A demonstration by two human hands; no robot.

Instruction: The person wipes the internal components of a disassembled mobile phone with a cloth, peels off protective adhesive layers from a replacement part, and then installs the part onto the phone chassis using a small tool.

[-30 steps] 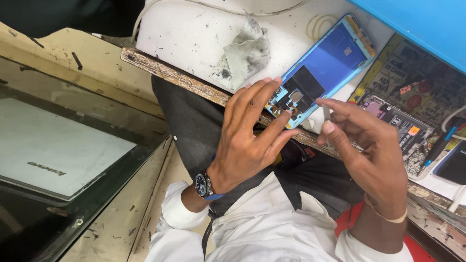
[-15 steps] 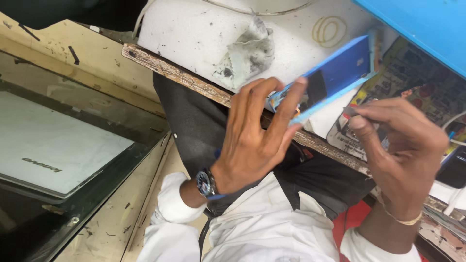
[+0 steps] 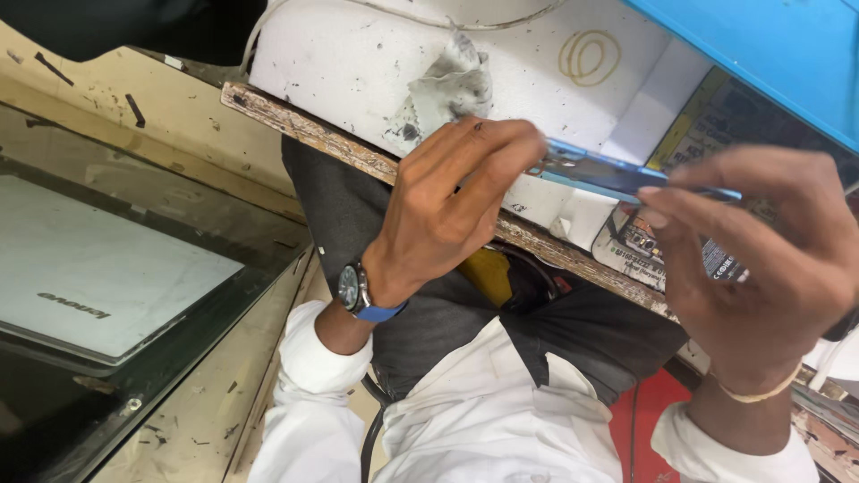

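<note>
A blue phone (image 3: 608, 174) is held edge-on between both hands, above the front edge of the worn wooden bench (image 3: 295, 125). My left hand (image 3: 456, 201), with a wristwatch on its wrist, grips the phone's left end with curled fingers. My right hand (image 3: 761, 259) pinches the phone's right end between thumb and fingertips. The phone's face is not visible from this angle.
A white foam block (image 3: 358, 63) with a dirty grey cloth (image 3: 452, 85) lies on the bench. A circuit-board mat (image 3: 716, 116) and a blue panel (image 3: 769, 45) sit at the right. A glass counter holding a white laptop (image 3: 98, 268) stands at the left.
The phone has tilted from face-up to edge-on. My right hand has moved in from the side and taken hold of the phone's right end. The view has drawn closer.
</note>
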